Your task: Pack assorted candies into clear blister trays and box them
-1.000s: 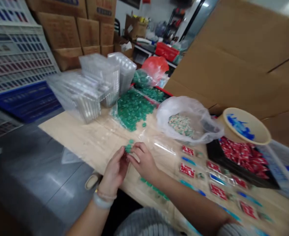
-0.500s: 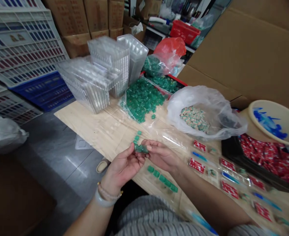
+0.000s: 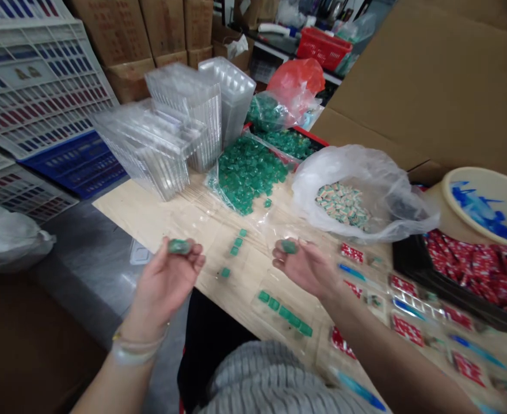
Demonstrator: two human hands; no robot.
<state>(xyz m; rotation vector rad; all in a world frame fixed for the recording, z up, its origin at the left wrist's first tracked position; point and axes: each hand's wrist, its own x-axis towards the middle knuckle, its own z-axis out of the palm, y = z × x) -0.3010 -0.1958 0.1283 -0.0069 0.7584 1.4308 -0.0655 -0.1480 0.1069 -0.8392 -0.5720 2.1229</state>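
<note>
Green row (image 3: 285, 313) lies nearest me, between the hands and closer to my right hand (image 3: 305, 267). Left hand (image 3: 167, 282) pinches a candy (image 3: 179, 246), long axis crosswise. Right fingers curl around a second candy (image 3: 289, 246). Hands well apart. Beyond them are loose candies (image 3: 236, 241), green pile (image 3: 247, 172), white bag (image 3: 365, 190) and clear stacks (image 3: 171, 138). Nothing in between.

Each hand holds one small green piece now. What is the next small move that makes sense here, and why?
Probably lower the right hand and set its green piece next to the row of green pieces in the clear tray. That hand is nearer to the row, while the left hand holds a second green piece off to the side.
</note>
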